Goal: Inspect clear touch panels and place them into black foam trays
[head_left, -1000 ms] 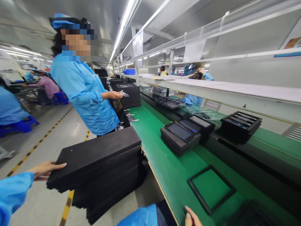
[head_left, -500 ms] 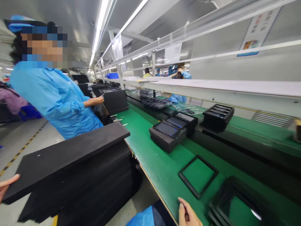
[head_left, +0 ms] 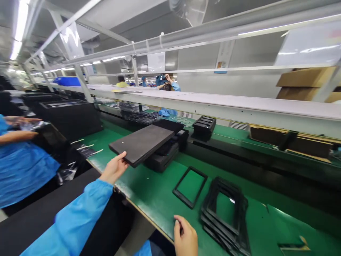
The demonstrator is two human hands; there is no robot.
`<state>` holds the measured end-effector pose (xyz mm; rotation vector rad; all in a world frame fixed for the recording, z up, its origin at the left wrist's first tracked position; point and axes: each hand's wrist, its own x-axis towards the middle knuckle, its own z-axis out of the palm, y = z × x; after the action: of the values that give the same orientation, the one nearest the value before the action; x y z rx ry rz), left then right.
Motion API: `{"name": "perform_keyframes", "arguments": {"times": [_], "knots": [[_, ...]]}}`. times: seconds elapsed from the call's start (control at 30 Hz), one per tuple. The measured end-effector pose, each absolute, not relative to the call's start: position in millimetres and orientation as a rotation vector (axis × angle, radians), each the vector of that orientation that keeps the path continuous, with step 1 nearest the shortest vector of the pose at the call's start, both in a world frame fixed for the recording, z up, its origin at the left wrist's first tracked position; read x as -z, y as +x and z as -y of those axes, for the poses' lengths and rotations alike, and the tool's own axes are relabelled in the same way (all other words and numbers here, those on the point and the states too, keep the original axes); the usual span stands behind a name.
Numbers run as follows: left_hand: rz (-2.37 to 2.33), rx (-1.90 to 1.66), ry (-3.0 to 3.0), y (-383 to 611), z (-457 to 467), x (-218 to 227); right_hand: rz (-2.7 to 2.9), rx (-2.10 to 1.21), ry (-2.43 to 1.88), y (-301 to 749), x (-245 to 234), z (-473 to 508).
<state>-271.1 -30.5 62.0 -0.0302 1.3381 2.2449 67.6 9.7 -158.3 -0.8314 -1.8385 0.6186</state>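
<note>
My left hand (head_left: 115, 169) grips the near edge of a flat black foam board (head_left: 145, 142), thumb on top. The board is held level above a stack of black foam trays (head_left: 163, 160) on the green bench and covers most of the stack's top. My right hand (head_left: 185, 234) is near the bench's front edge, its fingers curled in and nothing visible in them. Beyond it lies a single black rectangular frame (head_left: 190, 187). To its right stands an uneven stack of similar black frames (head_left: 225, 213).
The green bench (head_left: 149, 199) runs away to the left under a white shelf (head_left: 213, 101). Another person's blue sleeve (head_left: 21, 160) and hands show at the left. Black foam boards (head_left: 66, 209) are stacked beside the bench. A slotted black tray (head_left: 204, 125) stands farther back.
My left hand has brought a foam board from the pile at left over to the trays on the bench. The view has turned right. My right hand stays near the bench edge.
</note>
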Motion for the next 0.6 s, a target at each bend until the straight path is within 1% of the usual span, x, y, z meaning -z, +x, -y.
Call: {"name": "perform_keyframes", "arguments": {"times": [0.1,0.2,0.4,0.6], "knots": [[-1.278,-2.197,0.008,-261,-32,-57,1.861,-0.555,-0.81,68,154,-12],[-1.249,-2.179,0.021,-254,-66,-53,1.868,-0.495,-0.795,66,152,-14],[-1.252,-2.168,0.027,-252,-88,-43,1.837,-0.414,-0.807,60,144,-14],[-1.318,-2.157,0.059,-251,-100,-32,1.843,-0.399,-0.848,57,129,-11]]}}
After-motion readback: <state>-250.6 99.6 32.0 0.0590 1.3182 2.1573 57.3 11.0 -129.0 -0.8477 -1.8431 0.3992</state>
